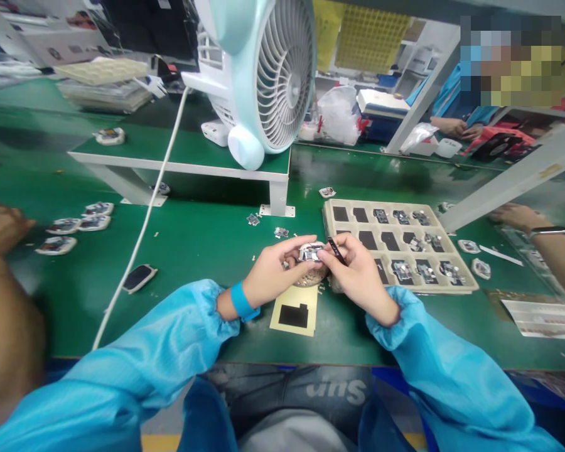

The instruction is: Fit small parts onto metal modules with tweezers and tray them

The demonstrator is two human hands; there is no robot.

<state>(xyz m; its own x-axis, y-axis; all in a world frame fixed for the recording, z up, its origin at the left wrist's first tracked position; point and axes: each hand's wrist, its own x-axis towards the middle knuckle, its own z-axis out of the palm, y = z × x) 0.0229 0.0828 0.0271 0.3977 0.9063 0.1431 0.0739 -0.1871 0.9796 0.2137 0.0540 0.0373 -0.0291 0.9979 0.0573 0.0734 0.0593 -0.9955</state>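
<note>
A small white-cased electronic device [311,252] with its circuit board showing sits between my two hands. My left hand [275,267] grips its left side, thumb in front and fingers behind. At its right edge is the thumb of my right hand [360,273], whose fingers are closed around a slim black tool with pale marks [336,250]; its kind is unclear. Below the device, partly hidden by my hands, stands a round dish of tiny pale parts [311,277]. A yellow sheet with a black cut shape [282,321] lies in front of the dish.
To the right is a cream compartment tray [405,290] of circuit boards and black pieces. A fan [285,75] stands on a raised shelf [179,164], its cable crossing the left side. Several white-cased devices [94,222] lie left. Other people's arms [4,226] reach in from both sides.
</note>
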